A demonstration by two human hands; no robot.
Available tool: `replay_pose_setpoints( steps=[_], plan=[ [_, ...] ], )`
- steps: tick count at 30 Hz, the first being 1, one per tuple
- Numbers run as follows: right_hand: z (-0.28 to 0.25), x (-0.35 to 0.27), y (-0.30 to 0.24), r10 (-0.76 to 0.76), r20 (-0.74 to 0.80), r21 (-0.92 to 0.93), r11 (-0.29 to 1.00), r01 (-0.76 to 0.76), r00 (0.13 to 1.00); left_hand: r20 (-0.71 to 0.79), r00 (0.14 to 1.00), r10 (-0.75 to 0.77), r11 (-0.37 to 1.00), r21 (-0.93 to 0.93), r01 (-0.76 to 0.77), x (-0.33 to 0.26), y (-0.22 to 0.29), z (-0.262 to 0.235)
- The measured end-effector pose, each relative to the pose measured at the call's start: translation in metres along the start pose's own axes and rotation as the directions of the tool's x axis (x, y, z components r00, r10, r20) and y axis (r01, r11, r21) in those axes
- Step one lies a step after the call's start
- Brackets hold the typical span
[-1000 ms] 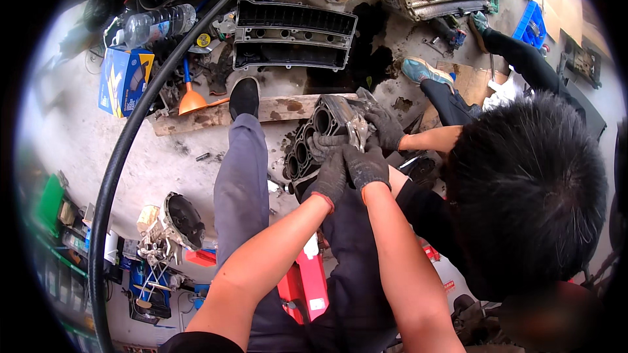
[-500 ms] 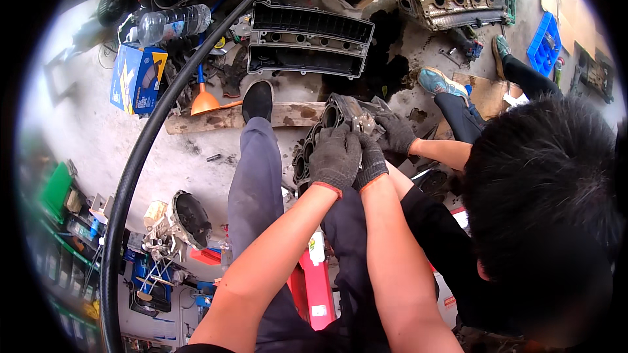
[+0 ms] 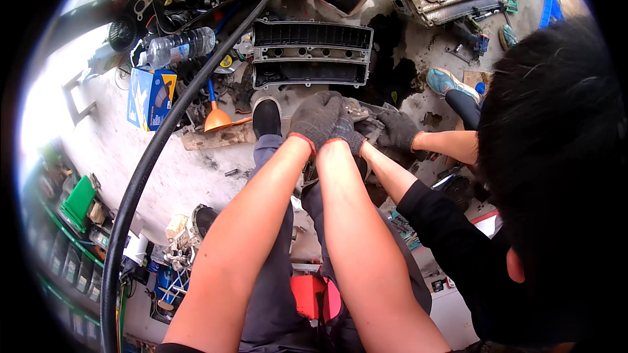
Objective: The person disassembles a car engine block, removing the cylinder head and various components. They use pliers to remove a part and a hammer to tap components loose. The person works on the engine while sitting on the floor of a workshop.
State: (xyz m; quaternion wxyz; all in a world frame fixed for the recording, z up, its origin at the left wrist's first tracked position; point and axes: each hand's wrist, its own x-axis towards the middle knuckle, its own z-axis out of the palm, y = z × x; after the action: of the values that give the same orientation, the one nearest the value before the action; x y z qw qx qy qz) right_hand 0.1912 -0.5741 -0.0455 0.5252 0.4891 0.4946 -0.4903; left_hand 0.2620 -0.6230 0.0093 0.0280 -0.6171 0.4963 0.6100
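My left hand [image 3: 313, 117], in a dark grey knit glove with an orange cuff, curls over the grey metal engine block [image 3: 357, 111] between my legs. My right hand [image 3: 340, 128], gloved alike, is pressed close beside it, its fingers closed and largely hidden. Most of the block is covered by hands and arms, so its round bores do not show. A co-worker's gloved hand [image 3: 396, 129] rests on the block's right side. The co-worker's other forearm [image 3: 387, 168] reaches in just right of my right wrist, its hand partly hidden behind mine.
Beyond the hands lie a black engine cover [image 3: 313, 52] and a cylinder head [image 3: 451, 0]. An orange funnel [image 3: 217, 119], wooden plank [image 3: 212, 138], blue box [image 3: 150, 99] and water bottle [image 3: 178, 47] lie left. A black hose [image 3: 154, 153] crosses the view. The co-worker's head [image 3: 556, 124] leans in.
My hands have moved forward and left over the block and now sit tight together. The bores that showed before are covered. The co-worker's head and near arm have come closer.
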Motion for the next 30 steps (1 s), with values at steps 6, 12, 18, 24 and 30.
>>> replay_pose_setpoints(
  steps=[6,12,18,24,30],
  plan=[
    [0.080,0.023,0.052,-0.125,-0.206,0.002,0.992,0.128,0.970,0.149,0.989,-0.006,0.996,0.086,-0.007,0.048,-0.007,-0.070],
    [0.053,0.039,0.036,-0.056,-0.216,0.084,0.994,0.075,0.975,0.125,0.987,0.099,0.992,0.063,-0.107,0.016,-0.036,-0.142],
    [0.015,-0.013,0.020,-0.064,-0.184,-0.097,0.994,0.046,0.981,0.169,0.986,0.011,0.971,-0.239,0.030,-0.056,-0.067,-0.150],
    [-0.021,-0.035,-0.004,-0.012,-0.084,-0.086,0.996,0.005,0.996,0.194,0.972,0.132,0.990,-0.065,-0.122,-0.057,-0.011,-0.104],
    [-0.061,-0.053,-0.029,0.125,0.143,0.018,0.992,-0.129,0.982,0.537,0.838,0.096,0.960,0.173,-0.221,-0.020,0.040,-0.069]
  ],
)
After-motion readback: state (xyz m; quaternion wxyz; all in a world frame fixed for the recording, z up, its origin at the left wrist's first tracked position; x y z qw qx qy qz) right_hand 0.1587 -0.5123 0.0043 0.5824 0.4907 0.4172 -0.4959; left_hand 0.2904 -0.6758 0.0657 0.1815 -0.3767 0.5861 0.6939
